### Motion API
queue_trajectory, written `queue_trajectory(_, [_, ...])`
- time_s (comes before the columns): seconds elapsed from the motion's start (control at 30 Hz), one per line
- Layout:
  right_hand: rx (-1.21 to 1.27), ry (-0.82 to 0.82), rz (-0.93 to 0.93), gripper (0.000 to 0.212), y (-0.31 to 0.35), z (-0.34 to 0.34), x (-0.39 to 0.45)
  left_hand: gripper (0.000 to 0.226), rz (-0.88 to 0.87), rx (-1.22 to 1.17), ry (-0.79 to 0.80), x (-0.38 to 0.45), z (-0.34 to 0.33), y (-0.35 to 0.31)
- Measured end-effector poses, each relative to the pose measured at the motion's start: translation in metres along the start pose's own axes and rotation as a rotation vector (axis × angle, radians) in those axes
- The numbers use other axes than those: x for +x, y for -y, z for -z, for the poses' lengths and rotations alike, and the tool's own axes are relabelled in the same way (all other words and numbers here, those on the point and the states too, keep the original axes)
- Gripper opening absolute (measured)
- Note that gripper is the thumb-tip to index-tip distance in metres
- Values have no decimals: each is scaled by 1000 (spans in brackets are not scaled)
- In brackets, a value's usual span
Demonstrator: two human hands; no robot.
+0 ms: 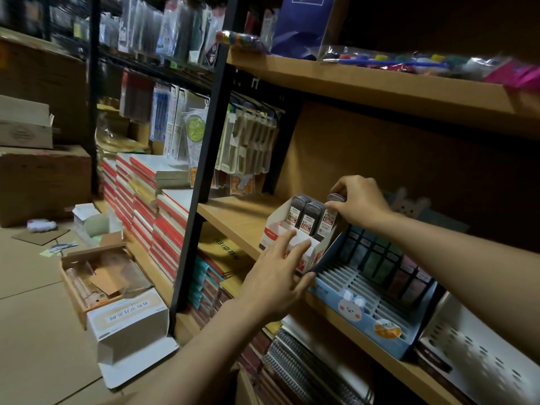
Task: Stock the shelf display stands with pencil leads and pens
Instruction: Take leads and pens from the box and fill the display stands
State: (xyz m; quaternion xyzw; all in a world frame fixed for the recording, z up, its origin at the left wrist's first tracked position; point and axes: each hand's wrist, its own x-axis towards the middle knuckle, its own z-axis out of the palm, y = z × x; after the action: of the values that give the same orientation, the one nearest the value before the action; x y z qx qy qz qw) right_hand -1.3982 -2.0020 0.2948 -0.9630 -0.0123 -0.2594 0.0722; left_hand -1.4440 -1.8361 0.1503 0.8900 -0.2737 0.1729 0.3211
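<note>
The right hand, right of centre in the frame, is pinching the top of a dark pencil lead case with fingers closed round it, standing it in the back row of the white display stand. The left hand, fingers spread and holding nothing, is pressing against the stand's front edge. Three lead cases are showing, each grey-black with a white label printed in red. The stand is sitting on the wooden shelf, touching a blue slotted stand lower right.
</note>
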Motion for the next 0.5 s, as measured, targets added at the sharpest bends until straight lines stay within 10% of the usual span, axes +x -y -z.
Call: queue_trajectory(0.5, [-160, -69, 11, 21, 2, -21, -23, 67, -49, 16, -22, 0, -2, 2])
